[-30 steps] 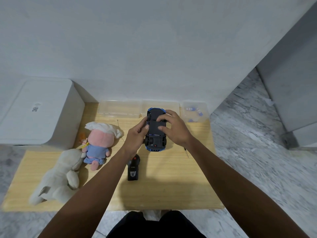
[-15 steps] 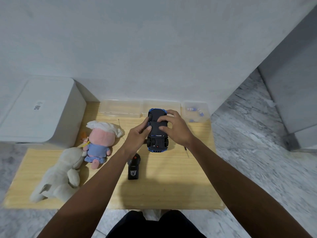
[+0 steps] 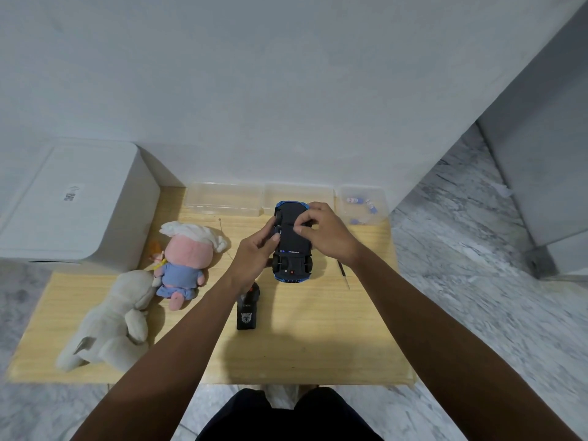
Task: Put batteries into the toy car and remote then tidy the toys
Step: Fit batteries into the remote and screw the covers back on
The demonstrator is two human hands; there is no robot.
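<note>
Looks like home, probably living room corner: low wooden table (image 3: 318,345) on marble floor (image 3: 477,297), plain white wall beyond hands, plush toys (image 3: 183,262) left of left hand (image 3: 254,256), white storage box (image 3: 76,202) further left.

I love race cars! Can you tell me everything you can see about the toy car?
The toy car is turned upside down, showing its flat black plastic underside, with blue bodywork peeking out at both ends. Black wheels show near the closer end. It is held over the wooden table. The left hand grips its left side, and the right hand curls over the right side, fingers pressing on the underside.
</note>
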